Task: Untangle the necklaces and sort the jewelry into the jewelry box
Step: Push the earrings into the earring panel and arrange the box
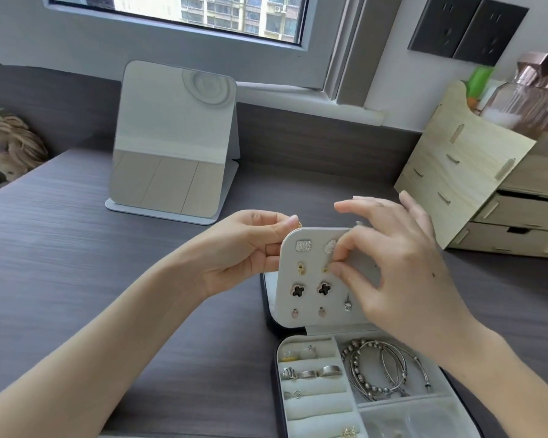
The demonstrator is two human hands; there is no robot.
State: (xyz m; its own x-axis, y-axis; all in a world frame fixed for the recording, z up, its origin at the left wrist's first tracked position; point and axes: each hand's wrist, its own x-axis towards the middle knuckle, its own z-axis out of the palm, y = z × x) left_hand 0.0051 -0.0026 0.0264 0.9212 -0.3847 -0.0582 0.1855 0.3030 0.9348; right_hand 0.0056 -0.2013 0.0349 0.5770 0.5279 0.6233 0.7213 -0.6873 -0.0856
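Left hand point(247, 248): fingers curled round the top corner of the earring panel point(310, 300), gripping it and holding it upright. A small gold item shows at this hand's thumb tip; identity unclear. Right hand point(402, 273): thumb and forefinger pinch a small gold stud point(326, 269) against the panel face, second row down; remaining fingers spread and raised above. Just below the right fingertips, a pair of dark clover earrings point(297, 289) sits on the panel, with further small studs under those. The panel rises from the open jewelry box point(277, 374), which lies on the tabletop point(108, 248) beneath the right wrist. In the box, under the right forearm: silver bracelets point(377, 371); toward the left hand's side, rings point(310, 373) seated in padded rolls. Beyond the left hand stands a folding mirror point(171, 147). Beyond the right hand, a wooden drawer organiser point(475, 172).
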